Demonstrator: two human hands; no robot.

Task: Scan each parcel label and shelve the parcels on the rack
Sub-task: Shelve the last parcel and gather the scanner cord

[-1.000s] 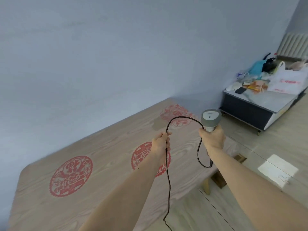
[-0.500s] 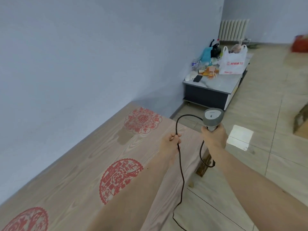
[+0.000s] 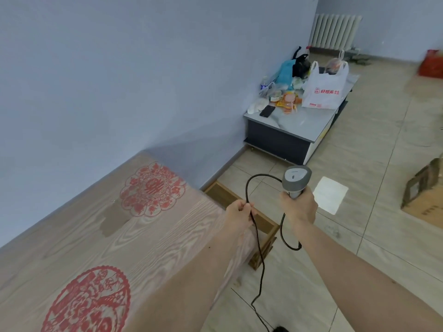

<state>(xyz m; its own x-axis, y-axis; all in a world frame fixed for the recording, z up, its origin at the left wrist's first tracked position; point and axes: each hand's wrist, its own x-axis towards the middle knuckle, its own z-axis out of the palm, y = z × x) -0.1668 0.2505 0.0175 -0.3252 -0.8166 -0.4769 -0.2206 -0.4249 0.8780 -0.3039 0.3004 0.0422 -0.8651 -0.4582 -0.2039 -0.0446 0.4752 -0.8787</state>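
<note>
The scanner (image 3: 296, 179) handle is hidden inside the gripping right hand (image 3: 299, 207); its cable (image 3: 257, 238), pinched by the left hand (image 3: 238, 213), is cut off below.

Grey scanner (image 3: 296, 182) with black cable (image 3: 257, 238); wood-grain table (image 3: 72, 240) with red paper-cut medallions (image 3: 153, 190); beige floor tiles (image 3: 374, 144).

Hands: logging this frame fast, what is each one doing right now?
Left hand: pinches the black scanner cable between curled fingers.
Right hand: curled around the handle of the grey barcode scanner.
</note>
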